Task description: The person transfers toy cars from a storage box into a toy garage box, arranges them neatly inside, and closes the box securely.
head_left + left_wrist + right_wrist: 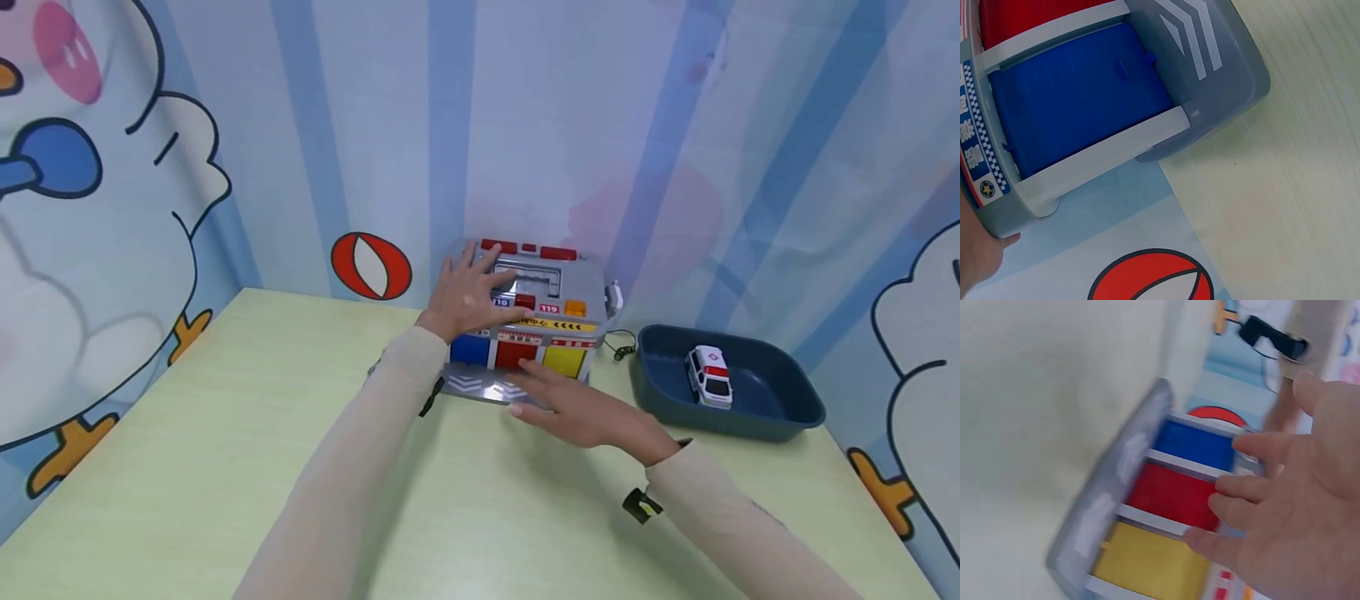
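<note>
A grey toy garage [592,287] stands at the back of the table, with red light bars and a carry handle on its roof. Its front has a blue door [1079,100], a red door [1172,497] and a yellow door [1150,559], all down, above a grey ramp with white arrows. My left hand [467,300] lies over the left part of the roof, fingers spread. In front of the red and yellow doors is my right hand [581,410], fingers extended and holding nothing. The right wrist view shows its fingertips overlapping the doors' upper ends.
Right of the garage sits a dark blue tray [806,408] with a white toy ambulance [708,377] in it. A thin dark cord [622,350] lies between garage and tray. A cartoon-printed curtain [375,108] hangs directly behind the pale table [225,467].
</note>
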The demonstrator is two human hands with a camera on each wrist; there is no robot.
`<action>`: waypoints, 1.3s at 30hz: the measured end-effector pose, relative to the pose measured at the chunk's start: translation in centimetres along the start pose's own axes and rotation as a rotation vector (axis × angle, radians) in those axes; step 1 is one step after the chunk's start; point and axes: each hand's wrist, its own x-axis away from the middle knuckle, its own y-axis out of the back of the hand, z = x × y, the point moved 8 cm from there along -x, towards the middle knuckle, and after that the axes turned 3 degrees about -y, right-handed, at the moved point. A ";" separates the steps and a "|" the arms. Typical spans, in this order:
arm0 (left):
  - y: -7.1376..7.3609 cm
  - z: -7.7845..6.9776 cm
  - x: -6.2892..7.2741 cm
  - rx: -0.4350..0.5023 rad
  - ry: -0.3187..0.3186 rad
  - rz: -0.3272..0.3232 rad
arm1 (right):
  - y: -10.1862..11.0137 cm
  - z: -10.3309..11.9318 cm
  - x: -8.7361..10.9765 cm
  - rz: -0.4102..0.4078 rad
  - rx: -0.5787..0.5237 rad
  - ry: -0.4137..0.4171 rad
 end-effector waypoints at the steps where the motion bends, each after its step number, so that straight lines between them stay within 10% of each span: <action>1: 0.0 0.0 0.0 0.000 -0.001 0.001 | 0.5 0.1 0.3 -0.004 -0.015 0.010; 9: 0.1 0.2 -0.2 0.005 -0.001 0.004 | 5.8 0.8 1.3 -0.152 -0.131 0.101; 21: 0.0 0.2 -0.3 0.003 0.009 0.014 | 11.2 -3.7 -0.7 -0.357 -0.125 -0.050; 39: -0.1 0.0 -0.1 0.023 0.008 0.004 | 10.8 -9.4 -4.1 -0.329 0.018 -0.160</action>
